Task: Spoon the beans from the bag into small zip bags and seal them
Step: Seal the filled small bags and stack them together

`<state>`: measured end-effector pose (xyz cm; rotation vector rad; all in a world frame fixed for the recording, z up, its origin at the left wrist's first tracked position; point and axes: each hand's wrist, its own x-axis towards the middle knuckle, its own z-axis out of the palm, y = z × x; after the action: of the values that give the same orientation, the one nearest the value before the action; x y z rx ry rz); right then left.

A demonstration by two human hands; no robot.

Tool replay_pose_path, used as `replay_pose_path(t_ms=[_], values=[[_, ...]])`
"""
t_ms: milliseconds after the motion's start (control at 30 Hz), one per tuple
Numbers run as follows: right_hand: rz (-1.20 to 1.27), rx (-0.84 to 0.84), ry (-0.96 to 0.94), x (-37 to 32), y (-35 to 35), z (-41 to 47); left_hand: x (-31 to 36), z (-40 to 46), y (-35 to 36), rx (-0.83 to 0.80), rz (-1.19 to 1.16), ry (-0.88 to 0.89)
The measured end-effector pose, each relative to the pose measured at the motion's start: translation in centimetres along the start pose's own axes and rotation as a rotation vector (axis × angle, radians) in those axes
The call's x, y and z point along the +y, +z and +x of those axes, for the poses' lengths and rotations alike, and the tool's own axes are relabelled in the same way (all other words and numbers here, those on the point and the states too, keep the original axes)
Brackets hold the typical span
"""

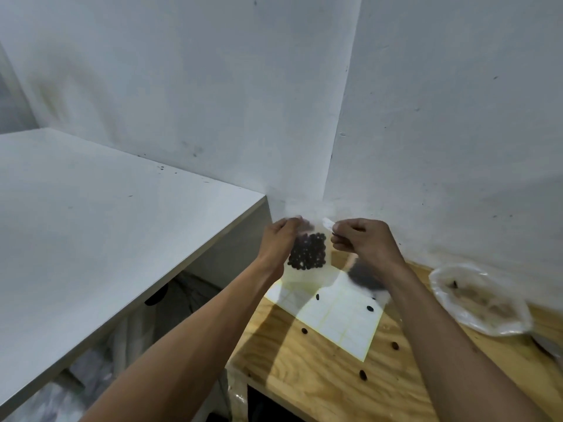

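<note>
1. Above the wooden bench (320, 370), at the middle of the view, a small zip bag (307, 248) hangs in the air between both hands; dark beans (307, 251) fill its lower part.
2. Left hand (278, 239), at 9 o'clock of the bag: fingers curled, pinching the bag's top left corner.
3. Right hand (362, 239), at 3 o'clock of the bag: fingers curled, pinching the top right corner. Whether the strip is pressed closed cannot be told; the top edge is blurred.
4. Step in hand, as judged: sealing. Filling of this bag appears finished, since no spoon is held.
5. Next move, as judged: run thumb and finger along the strip from one corner to the other while the bag stays upright, so no beans tip out.
6. Sheet of white labels (335, 321), at 6 o'clock of the bag, lying on the bench with stray beans on and around it.
7. Large clear bag (478, 300), at 4 o'clock near the wall, lying open on the bench; its contents are unclear.
</note>
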<state>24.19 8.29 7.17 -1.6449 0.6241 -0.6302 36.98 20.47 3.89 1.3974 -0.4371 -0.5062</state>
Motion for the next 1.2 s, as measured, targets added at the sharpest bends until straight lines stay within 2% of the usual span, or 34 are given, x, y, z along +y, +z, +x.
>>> replay_pose_path(t_ms=[233,467,700,833,900,967,1033,1200], values=[[-0.31,0.078,-0.144,-2.0,-1.9,-1.0,0.7,-1.1,3.4,-0.109,-0.054,-0.042],[-0.361,0.115,-0.17,-2.2,-3.9,-1.6,1.7,-2.3,5.8,-0.167,-0.048,-0.051],[-0.384,0.174,-0.187,-2.0,-5.1,-2.2,1.4,-2.5,7.0,-0.202,0.022,0.031],[-0.435,0.309,-0.147,-1.2,-5.7,-2.7,1.1,-2.8,7.8,-0.189,0.007,0.046],[-0.294,0.33,-0.031,-0.8,-6.3,-2.9,1.0,-3.0,8.1,-0.199,0.001,0.045],[-0.03,0.236,0.057,-0.7,-7.0,-3.1,1.0,-3.3,8.5,-0.239,-0.008,0.018],[0.113,0.165,0.063,-0.6,-7.5,-3.4,0.9,-3.6,9.1,-0.277,-0.034,-0.011],[0.033,0.269,-0.051,0.4,-8.2,-3.3,0.4,-4.0,11.1,-0.213,0.017,0.009]])
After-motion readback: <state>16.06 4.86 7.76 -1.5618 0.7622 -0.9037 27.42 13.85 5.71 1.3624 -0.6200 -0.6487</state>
